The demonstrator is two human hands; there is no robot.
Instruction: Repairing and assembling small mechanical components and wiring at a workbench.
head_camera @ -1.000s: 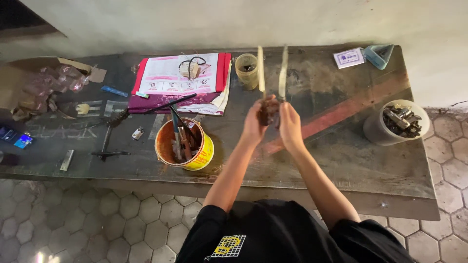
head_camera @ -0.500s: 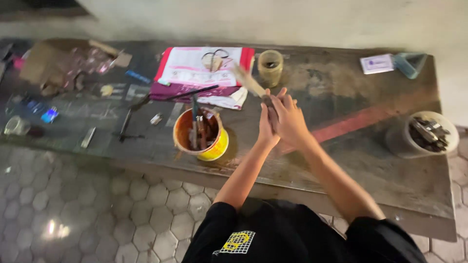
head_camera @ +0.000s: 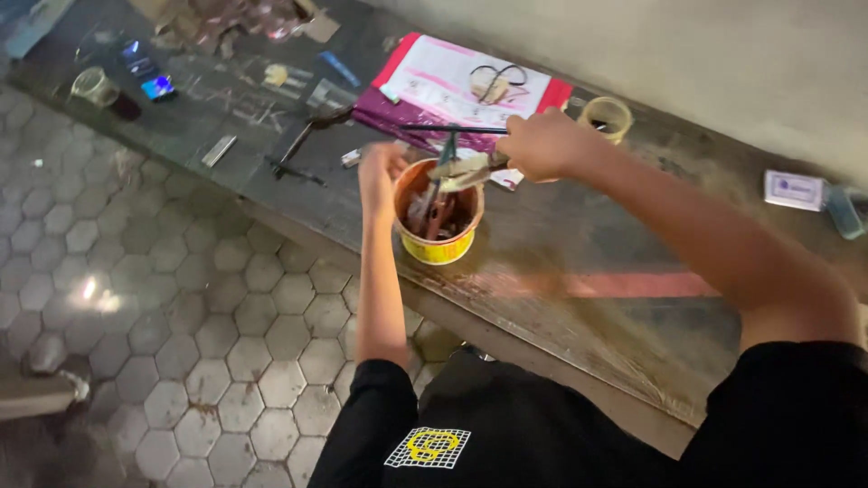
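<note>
Head view: looking down over a dark, worn worktop (head_camera: 579, 244), both arms stretched out over it.
Orange tub: an orange tub with a yellow band (head_camera: 438, 224) stands upright near the worktop's front edge, tools sticking up out of it.
Right hand: the right hand (head_camera: 540, 145) is closed around flat pale metal pieces (head_camera: 466, 169), and their free ends poke out over the tub's mouth.
Left hand: the left hand (head_camera: 380, 170) sits at the tub's far-left rim, fingers curled down; whether it grips anything I cannot tell, it is too blurred.
Tub contents: dark handles and a teal-tinted tool (head_camera: 443, 163) stand inside, leaning against the rim.
Behind the tub: a pink and white booklet (head_camera: 452, 77) lies flat, with a dark loop of cord on a small tan piece (head_camera: 493, 83) resting on it.
Thin rod: a thin dark rod (head_camera: 452, 129) lies across the booklet's near edge, running toward the right hand.
Tape roll: a pale roll of tape (head_camera: 606, 116) sits just beyond the right hand.
Far right: a small white card (head_camera: 794, 190) lies well apart from the tub.
Left end: a small glass jar (head_camera: 93, 87) and a shiny blue packet (head_camera: 155, 86) lie near each other.
Floor: grey hexagonal tiles (head_camera: 163, 298) below.
</note>
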